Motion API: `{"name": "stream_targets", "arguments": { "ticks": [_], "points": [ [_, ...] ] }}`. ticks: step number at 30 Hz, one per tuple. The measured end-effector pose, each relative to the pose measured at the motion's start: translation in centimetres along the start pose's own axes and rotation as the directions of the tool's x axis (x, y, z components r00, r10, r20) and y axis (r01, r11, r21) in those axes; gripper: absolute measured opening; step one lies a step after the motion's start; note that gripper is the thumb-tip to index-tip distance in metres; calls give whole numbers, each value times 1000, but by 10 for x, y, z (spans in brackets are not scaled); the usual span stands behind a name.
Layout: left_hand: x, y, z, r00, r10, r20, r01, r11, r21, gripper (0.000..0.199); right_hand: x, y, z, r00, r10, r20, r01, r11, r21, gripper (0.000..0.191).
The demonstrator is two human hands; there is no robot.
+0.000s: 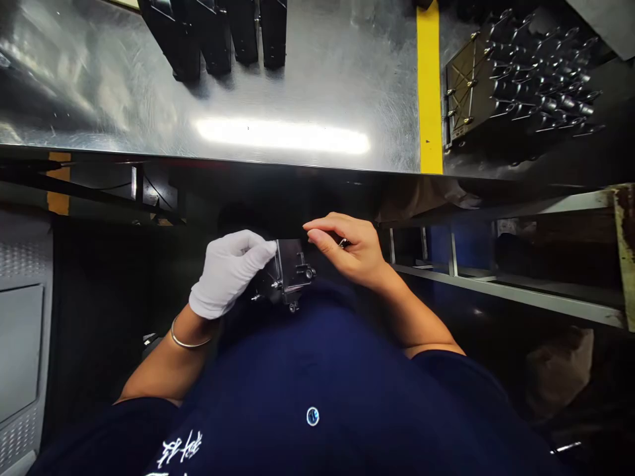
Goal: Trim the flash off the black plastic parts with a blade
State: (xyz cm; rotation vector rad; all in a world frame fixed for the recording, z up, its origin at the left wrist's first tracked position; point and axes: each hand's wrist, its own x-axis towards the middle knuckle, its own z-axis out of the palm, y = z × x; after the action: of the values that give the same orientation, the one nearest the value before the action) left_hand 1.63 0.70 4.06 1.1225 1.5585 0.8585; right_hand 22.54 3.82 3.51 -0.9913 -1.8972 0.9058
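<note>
My left hand [233, 270], in a white glove, pinches the upper left edge of a black box-shaped part [292, 263] held in front of my body. Small posts and shiny metal pins stick out from its side and lower end. My bare right hand [352, 248] is just right of the part and apart from it. Its thumb and forefinger point toward the part, while the other fingers curl in. A small shiny metal piece [343, 243] shows inside those curled fingers; its kind is too small to make out.
A metal worktable [327, 86] lies ahead, with several black housings [215, 39] at its far side. Yellow tape [429, 92] crosses it. On the right sits a black block [471, 86] bristling with metal clips. A metal frame [526, 297] stands right, a grey chair [22, 330] left.
</note>
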Motion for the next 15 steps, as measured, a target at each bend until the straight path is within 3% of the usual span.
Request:
{"name": "stream_targets", "arguments": {
  "ticks": [3, 11, 15],
  "points": [
    [0, 2, 2, 1000, -21, 17, 20, 1000, 7, 30, 1, -1, 0, 994, -59, 92, 57, 998, 20, 12],
    [2, 5, 3, 997, -35, 66, 34, 999, 8, 35, 2, -4, 3, 990, -29, 140, 19, 997, 70, 15],
    [1, 3, 4, 992, -88, 85, 92, 995, -42, 37, 3, -1, 6, 996, 56, 63, -56, 998, -6, 23]
  ]
}}
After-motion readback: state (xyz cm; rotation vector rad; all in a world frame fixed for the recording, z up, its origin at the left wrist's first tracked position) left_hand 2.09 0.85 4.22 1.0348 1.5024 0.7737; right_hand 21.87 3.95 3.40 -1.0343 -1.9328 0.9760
